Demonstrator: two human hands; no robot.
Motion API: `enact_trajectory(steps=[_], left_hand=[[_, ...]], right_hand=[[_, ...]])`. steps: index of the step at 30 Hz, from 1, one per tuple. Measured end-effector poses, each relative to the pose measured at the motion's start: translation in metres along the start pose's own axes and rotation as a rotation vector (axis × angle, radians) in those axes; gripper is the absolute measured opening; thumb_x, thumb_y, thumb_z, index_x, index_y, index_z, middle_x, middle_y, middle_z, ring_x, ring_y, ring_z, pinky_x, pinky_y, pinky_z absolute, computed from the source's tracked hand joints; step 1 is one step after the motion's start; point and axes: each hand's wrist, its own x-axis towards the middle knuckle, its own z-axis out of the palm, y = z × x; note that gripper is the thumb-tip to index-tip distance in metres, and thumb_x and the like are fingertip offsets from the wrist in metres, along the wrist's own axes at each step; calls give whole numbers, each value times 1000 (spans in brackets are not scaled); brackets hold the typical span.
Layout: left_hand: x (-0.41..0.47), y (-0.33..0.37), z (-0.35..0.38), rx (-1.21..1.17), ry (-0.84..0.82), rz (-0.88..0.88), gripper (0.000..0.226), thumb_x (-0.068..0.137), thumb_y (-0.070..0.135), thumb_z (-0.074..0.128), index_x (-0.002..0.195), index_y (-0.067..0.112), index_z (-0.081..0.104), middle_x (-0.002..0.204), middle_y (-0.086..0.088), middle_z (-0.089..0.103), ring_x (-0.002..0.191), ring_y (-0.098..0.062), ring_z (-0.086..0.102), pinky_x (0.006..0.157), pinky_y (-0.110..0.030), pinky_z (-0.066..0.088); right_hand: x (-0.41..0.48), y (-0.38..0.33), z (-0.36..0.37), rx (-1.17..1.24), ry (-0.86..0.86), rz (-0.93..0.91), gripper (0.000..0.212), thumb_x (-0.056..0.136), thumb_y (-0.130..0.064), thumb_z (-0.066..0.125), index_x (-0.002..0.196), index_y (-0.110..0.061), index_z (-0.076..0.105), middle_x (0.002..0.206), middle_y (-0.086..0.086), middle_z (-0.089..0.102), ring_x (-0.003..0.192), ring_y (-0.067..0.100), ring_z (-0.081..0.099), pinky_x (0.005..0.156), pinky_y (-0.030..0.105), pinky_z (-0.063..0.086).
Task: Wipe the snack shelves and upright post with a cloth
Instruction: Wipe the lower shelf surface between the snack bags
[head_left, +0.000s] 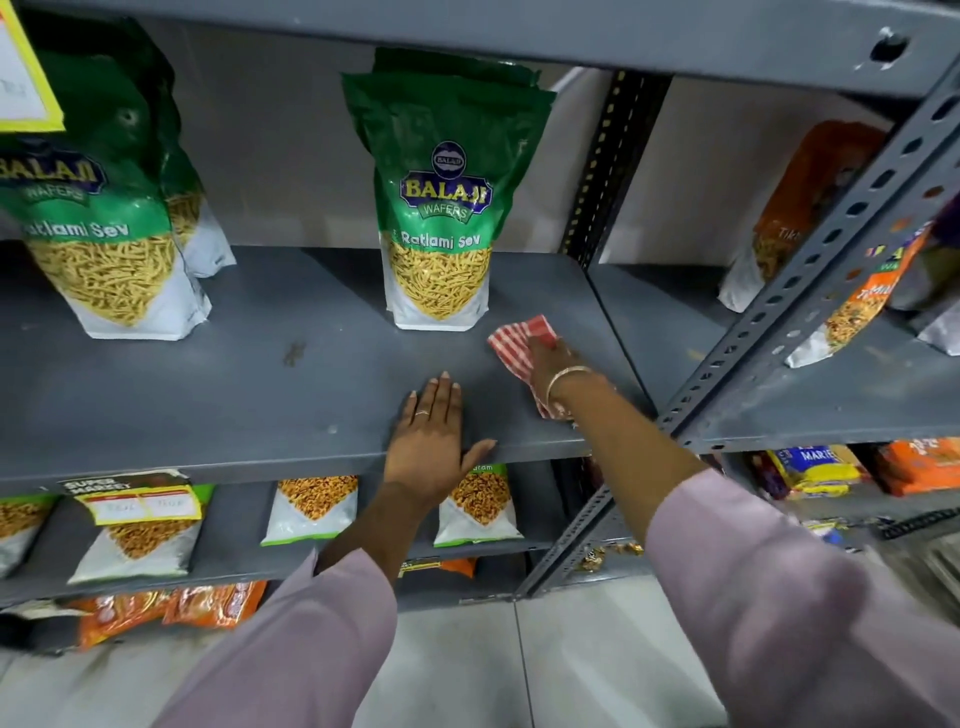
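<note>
Here, at a grey metal snack shelf (260, 374), a person's right hand (550, 358) presses a red-and-white checked cloth (514, 338) flat against the shelf board, its grip closed over the bunched fabric, just in front of and right of an upright green sev packet (439, 208). The left hand (431, 431) lies open and empty, palm down on the front edge, holding nothing. The perforated upright post (810, 275) rises to the right of the cloth, slanting across the view, so the right hand is clearly nearer it, while unwiped board stretches away leftwards.
</note>
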Motion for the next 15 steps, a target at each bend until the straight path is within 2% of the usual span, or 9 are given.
enact_trajectory(steps=[1, 2, 3, 4, 6, 8, 11, 12, 15], left_hand=[[0, 0, 0, 1, 10, 3, 92, 83, 70, -3, 149, 6, 2, 157, -11, 0, 144, -23, 0, 117, -37, -2], [-1, 0, -1, 2, 29, 9, 97, 77, 70, -9, 148, 5, 3, 157, -12, 3, 144, -23, 1, 117, -36, -2], [-1, 0, 0, 5, 45, 16, 101, 73, 69, -13, 148, 4, 5, 157, -13, 5, 144, -23, 3, 117, -36, -2], [-2, -1, 0, 4, 43, 23, 103, 71, 68, -16, 148, 4, 5, 157, -13, 6, 144, -23, 3, 117, -35, -2], [-3, -2, -1, -25, 34, 31, 110, 67, 72, -22, 148, 3, 7, 156, -14, 8, 144, -23, 5, 117, -35, -1], [-3, -3, -4, -122, 69, 24, 110, 70, 73, -21, 148, 3, 12, 156, -13, 13, 143, -22, 9, 117, -35, 2], [-5, -2, -11, -417, 145, -94, 79, 91, 61, 12, 147, 6, 21, 153, -14, 24, 140, -26, 22, 115, -36, 13], [-6, -2, -15, -554, 139, -156, 69, 95, 55, 24, 147, 9, 22, 151, -14, 27, 138, -29, 26, 113, -38, 19], [-7, -4, -35, -864, 136, -288, 64, 94, 47, 43, 144, 9, 32, 142, -17, 43, 130, -32, 39, 106, -39, 32]], right_hand=[[-4, 3, 12, 62, 11, 67, 56, 102, -9, 28, 153, -11, 4, 161, 8, 5, 149, 27, 7, 121, 16, 10], [-4, 3, 21, 20, 78, 80, 60, 100, -7, 25, 153, -20, 3, 163, 7, 1, 149, 30, 2, 124, 38, 5], [-11, -1, 23, -2, 82, 71, 63, 97, -5, 26, 153, -26, 4, 163, 6, -1, 149, 32, 0, 122, 50, 5], [-9, 2, 28, 21, 69, 42, 66, 96, -5, 28, 152, -29, 5, 163, 4, -1, 150, 31, -1, 121, 53, 5], [-19, 4, 31, -18, 5, -26, 66, 97, -9, 32, 152, -32, 4, 163, 0, -3, 150, 28, -1, 121, 51, 6], [-33, 8, 38, -35, -15, -78, 62, 99, -15, 36, 151, -36, 9, 163, -3, 0, 150, 26, 7, 122, 47, 13], [-55, 6, 43, -54, 44, -80, 54, 97, -20, 44, 143, -45, 31, 157, -1, 31, 135, 28, 44, 112, 38, 38], [-60, 2, 44, -73, 39, -53, 51, 96, -22, 46, 139, -48, 37, 151, 1, 41, 129, 30, 51, 108, 37, 42], [-70, -16, 38, 22, 27, -59, 46, 93, -19, 50, 134, -41, 49, 139, 4, 56, 123, 29, 55, 104, 34, 44]])
